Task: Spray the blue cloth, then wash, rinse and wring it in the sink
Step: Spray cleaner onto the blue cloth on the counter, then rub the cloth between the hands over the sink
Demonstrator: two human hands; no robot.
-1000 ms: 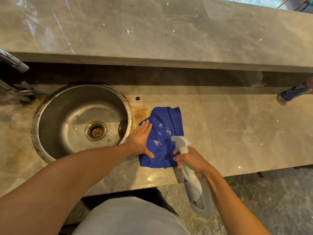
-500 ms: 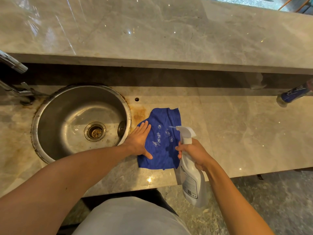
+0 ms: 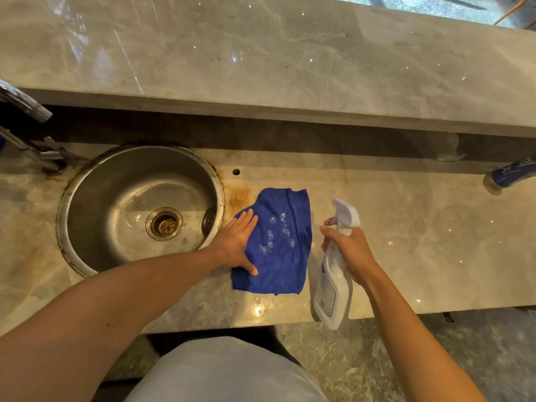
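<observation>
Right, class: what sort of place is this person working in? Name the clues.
Probably a kitchen or bar wash-up counter: a round steel sink set into a marble worktop, a tap beside it, and a raised marble ledge behind.

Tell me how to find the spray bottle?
Start at the round metal sink. Move right past the blue cloth lying flat on the counter. The spray bottle is white with a trigger top, gripped in the right hand.

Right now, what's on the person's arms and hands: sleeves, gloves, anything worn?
Nothing. The left hand and right hand are bare, with no gloves, rings, watch or bands showing. Both forearms are uncovered up to the frame edge; no sleeves in view.
</observation>
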